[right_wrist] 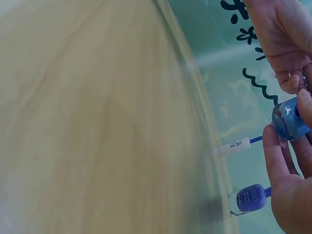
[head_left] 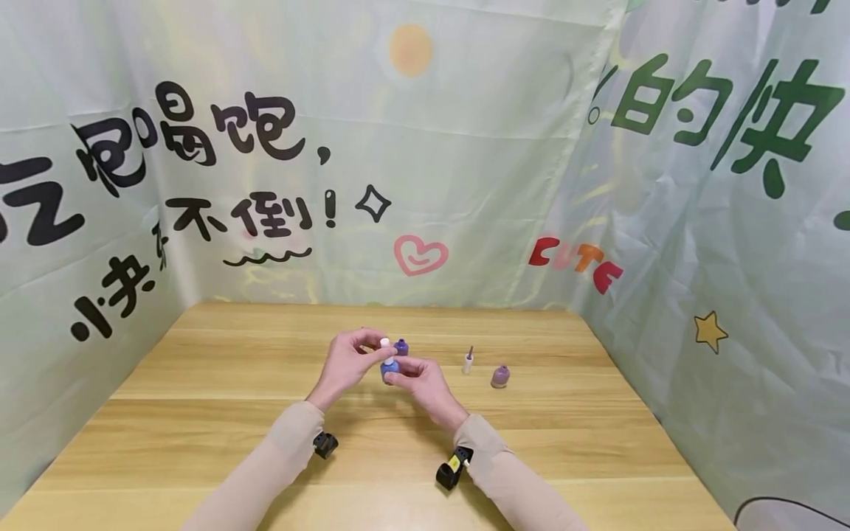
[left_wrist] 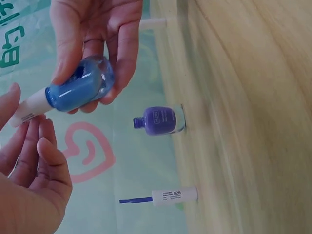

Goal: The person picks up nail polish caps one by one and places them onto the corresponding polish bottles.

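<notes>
Above the table, my right hand holds a bottle of blue nail polish by its glass body, fingers and thumb round it. With thumb and fingers my left hand pinches the bottle's white cap, which sits on the neck. In the left wrist view the bottle lies tilted between both hands. Just behind them stands an uncapped purple nail polish bottle. Near it a white cap with a blue-purple brush stands brush up; in the head view my left hand mostly hides it.
To the right on the wooden table stand another white brush cap, brush up, and an open mauve nail polish bottle. Printed cloth hangs along the table's back and sides.
</notes>
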